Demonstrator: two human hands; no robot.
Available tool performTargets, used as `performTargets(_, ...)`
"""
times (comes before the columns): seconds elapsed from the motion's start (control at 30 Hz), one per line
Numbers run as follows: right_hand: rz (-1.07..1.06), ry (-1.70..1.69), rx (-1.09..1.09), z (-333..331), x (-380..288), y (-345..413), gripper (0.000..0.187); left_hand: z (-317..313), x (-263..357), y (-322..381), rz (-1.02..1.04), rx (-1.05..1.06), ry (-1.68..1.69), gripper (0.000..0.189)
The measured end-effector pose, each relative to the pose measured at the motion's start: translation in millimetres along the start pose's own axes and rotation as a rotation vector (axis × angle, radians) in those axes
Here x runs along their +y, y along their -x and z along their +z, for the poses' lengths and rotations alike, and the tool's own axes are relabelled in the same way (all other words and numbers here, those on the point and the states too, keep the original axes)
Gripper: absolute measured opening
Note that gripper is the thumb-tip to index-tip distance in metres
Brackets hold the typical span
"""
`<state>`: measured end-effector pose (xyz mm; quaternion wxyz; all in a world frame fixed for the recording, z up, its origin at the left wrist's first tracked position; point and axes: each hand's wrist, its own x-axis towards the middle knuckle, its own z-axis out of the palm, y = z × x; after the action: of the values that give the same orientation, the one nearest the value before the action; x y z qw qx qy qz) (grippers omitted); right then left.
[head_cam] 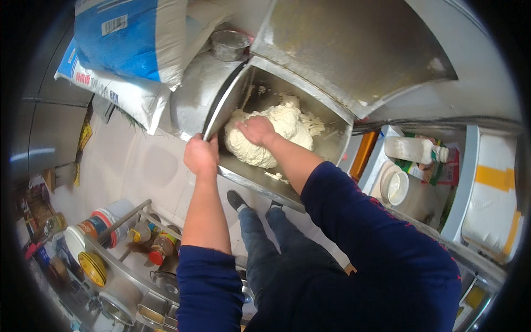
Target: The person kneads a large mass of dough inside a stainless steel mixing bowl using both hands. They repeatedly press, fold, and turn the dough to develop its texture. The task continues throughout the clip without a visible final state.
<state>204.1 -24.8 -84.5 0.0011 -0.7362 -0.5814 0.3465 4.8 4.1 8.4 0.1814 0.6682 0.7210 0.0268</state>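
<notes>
A large lump of pale dough lies in the metal tub of a dough mixer, with shreds of dough around it and bits stuck to the walls. My right hand rests on top of the dough, its fingers partly spread and pointing left; whether the fingertips press in cannot be told. At the tub's near left corner, my left hand grips the rim, thumb on the inner side. The mixer's broad metal lid stands raised behind the tub.
Blue and white sacks are stacked at the upper left, near a metal bowl. Shelves at right hold a plastic bottle and a white tub. A rack at lower left holds yellow bowls and metal containers.
</notes>
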Motion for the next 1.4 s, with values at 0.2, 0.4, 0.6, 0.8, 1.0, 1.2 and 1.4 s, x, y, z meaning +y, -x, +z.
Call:
performTargets(0.2, -0.103, 0.176, -0.013, 5, 13, 87, 0.081, -3, 1, 5, -0.003, 0.018, -0.004, 0.042)
performTargets(0.4, -0.001, 0.041, -0.023, 6, 48, 158, 0.082, -6, 1, 4, -0.004, -0.006, 0.017, 0.043)
performTargets(0.6, 0.341, -0.515, 0.172, -12, 57, 173, 0.091, -9, 1, 1, 0.007, -0.043, 0.009, 0.041)
performTargets(0.8, 0.486, -0.159, 0.486, -25, 77, 145, 0.087, -8, 1, -4, -0.003, -0.067, 0.02, 0.042)
performTargets(1.0, 0.529, 0.075, 0.246, 12, 57, 143, 0.097, -4, -1, -5, -0.023, -0.05, 0.026, 0.039)
performTargets(1.2, 0.506, -0.015, 0.345, 10, 39, 143, 0.095, 0, -4, -8, -0.003, -0.063, 0.013, 0.036)
performTargets(1.4, 0.267, 0.058, 0.301, 5, 5, 140, 0.079, 5, -8, -10, -0.017, -0.072, 0.045, 0.038)
